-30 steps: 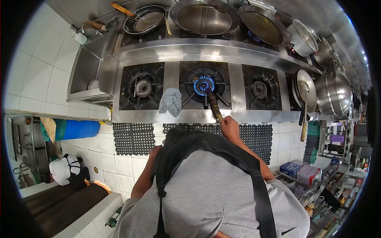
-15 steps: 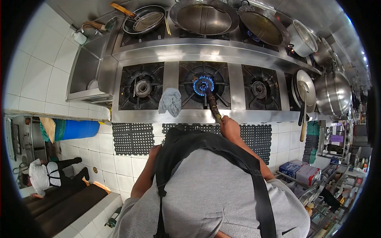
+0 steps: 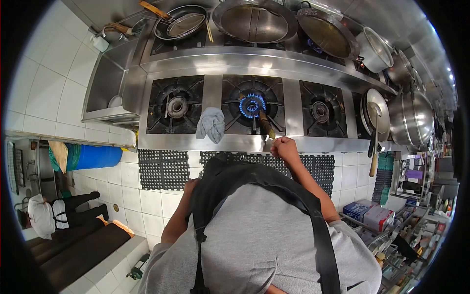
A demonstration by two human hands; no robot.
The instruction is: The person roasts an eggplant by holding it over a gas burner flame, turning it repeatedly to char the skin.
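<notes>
My right hand (image 3: 284, 147) is closed at the front edge of the stove, its fingertips pinched at the greenish tip of a long, dark, charred eggplant (image 3: 265, 124). The eggplant's far end lies over the blue flame of the middle burner (image 3: 252, 105). My left hand (image 3: 191, 184) hangs low beside my black apron (image 3: 220, 171), its fingers mostly hidden. A crumpled grey cloth (image 3: 211, 125) lies on the stove front between the left and middle burners.
Unlit burners flank the flame: the left burner (image 3: 176, 106) and the right burner (image 3: 320, 112). Behind stand a wide pan (image 3: 254, 24) and an oil-filled pan (image 3: 325, 34). A ladle (image 3: 375, 127) rests over stacked bowls at right. Another person (image 3: 46, 215) is at far left.
My right hand has shifted slightly right and up, from around the eggplant's near end to its tip. The other person has shifted slightly.
</notes>
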